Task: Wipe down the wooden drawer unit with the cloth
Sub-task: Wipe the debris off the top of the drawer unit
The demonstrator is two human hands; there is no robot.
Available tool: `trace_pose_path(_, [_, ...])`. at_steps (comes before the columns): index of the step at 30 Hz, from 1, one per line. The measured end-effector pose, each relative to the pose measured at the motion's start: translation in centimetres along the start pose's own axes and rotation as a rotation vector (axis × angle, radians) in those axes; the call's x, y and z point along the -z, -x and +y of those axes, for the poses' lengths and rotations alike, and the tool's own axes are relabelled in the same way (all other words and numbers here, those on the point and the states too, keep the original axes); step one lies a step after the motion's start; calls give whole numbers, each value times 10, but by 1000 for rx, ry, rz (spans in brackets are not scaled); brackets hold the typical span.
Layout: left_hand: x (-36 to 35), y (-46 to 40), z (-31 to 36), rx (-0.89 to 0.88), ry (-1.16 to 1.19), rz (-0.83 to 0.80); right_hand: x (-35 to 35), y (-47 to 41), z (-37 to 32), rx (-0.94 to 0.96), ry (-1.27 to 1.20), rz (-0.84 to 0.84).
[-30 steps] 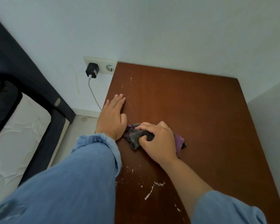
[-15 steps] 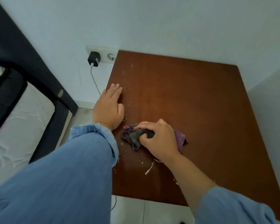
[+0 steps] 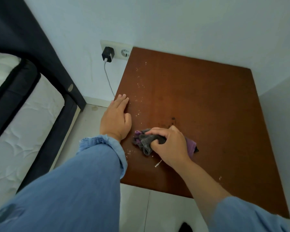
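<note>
Left hand (image 3: 115, 118) flat, palm down, fingers together, on left edge of wooden drawer unit (image 3: 208, 106), holding nothing. Right hand (image 3: 170, 146) curled, fingers clenched around bunched grey-purple cloth (image 3: 145, 141), pressing it on top surface near front left. White crumbs (image 3: 158, 163) just beside cloth.

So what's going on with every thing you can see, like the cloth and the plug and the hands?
Cloth: bunched up, pressed on the wood.
Right hand: closed around the cloth.
Left hand: flat on the top's left edge, holding nothing.
Wooden top: dusty, white specks along the left side and front.
Charger: plugged in, cable hanging down.
Second socket: empty.
</note>
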State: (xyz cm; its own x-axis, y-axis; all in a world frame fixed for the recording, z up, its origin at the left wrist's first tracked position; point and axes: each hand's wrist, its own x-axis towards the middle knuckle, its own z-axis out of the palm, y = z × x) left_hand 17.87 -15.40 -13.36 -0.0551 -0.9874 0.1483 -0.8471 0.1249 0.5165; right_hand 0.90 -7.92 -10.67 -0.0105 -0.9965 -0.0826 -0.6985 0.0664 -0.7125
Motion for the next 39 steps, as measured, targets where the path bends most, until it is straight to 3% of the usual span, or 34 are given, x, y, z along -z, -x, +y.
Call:
trace_pose_path(4, [0, 1, 0, 8, 6, -22, 13, 20, -8, -96, -93, -137])
trace_pose_path(7, [1, 4, 0, 2, 4, -44, 34, -7, -21, -296, -437, -94])
trace_pose_path(10, [2, 4, -1, 6, 21, -42, 49, -60, -35, -306, -585, -3])
trace_pose_path(20, [2, 1, 1, 55, 27, -52, 32, -251, -51, -27, -377, 187])
trace_pose_path(26, [3, -2, 6, 63, 82, -93, 13, -329, -49, 36, -221, 192])
trace_pose_path(32, [5, -8, -1, 66, 116, -95, -14, -353, -39, 100, 101, 117])
trace_pose_path(39, [5, -10, -3, 38, 116, -72, -25, -304, -33, 143, 127, 61])
